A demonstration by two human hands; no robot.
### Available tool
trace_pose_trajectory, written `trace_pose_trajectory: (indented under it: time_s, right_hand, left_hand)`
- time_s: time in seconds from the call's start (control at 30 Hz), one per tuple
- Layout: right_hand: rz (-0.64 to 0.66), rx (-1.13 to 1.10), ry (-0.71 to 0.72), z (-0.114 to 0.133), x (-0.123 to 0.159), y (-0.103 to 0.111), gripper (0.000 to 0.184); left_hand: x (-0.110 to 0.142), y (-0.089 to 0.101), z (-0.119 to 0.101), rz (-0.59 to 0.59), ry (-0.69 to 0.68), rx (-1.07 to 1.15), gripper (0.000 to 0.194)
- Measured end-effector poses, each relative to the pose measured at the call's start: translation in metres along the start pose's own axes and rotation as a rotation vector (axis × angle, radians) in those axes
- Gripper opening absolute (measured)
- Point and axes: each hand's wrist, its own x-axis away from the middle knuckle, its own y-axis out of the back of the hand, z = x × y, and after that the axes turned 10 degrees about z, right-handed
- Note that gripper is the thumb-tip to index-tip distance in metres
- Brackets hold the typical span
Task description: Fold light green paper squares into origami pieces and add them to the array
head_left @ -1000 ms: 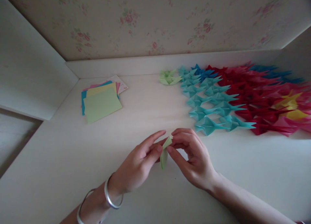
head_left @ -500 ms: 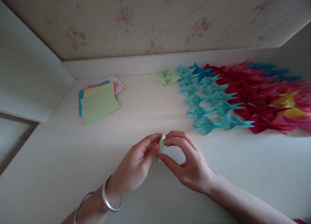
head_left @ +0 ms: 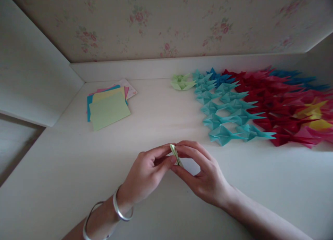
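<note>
A small folded piece of light green paper [head_left: 176, 155] is pinched between my two hands, above the white table at the front centre. My left hand [head_left: 148, 172] is closed on its left side, thumb in front and fingers behind. From the other side my right hand [head_left: 201, 167] grips it, with the thumb at the lower end and the fingertips near the top. The fingers cover part of the paper, so its full shape is hidden. Two silver bangles [head_left: 120, 212] circle my left wrist and forearm.
Coloured paper sheets [head_left: 110, 110] lie stacked at the back left, green on top. Folded light green paper [head_left: 182, 82] sits near the back edge. Rows of turquoise folded paper pieces [head_left: 221, 134] and red ones [head_left: 260, 108] fill the right. A flowered wall [head_left: 156, 25] rises behind.
The green folded paper has turned, its lower end swinging from left to right. My right thumb has come in against my left thumb. The whole view has shifted slightly.
</note>
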Motion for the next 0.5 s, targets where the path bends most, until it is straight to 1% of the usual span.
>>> trace_pose_trajectory:
  time_s: [0.13,0.27,0.37,0.43,0.5]
  right_hand:
    - [0.008,-0.082,-0.044,0.001,-0.001,0.002,0.037]
    - [-0.003,-0.137,-0.078,0.001,-0.001,0.001,0.033]
    - [-0.001,-0.158,-0.074,0.000,-0.001,0.000,0.033]
    - [-0.009,-0.113,-0.052,-0.001,0.000,-0.002,0.033]
    - [-0.028,-0.001,-0.004,-0.002,0.002,-0.003,0.036]
  left_hand:
    - [0.000,0.000,-0.003,0.006,-0.001,-0.064,0.033]
    - [0.000,0.000,-0.001,0.011,0.035,-0.058,0.035]
    - [0.002,-0.003,0.004,-0.052,0.034,-0.091,0.039]
    - [0.002,-0.005,0.008,-0.101,0.025,-0.130,0.043]
    - [0.003,-0.007,0.010,-0.130,0.016,-0.153,0.044]
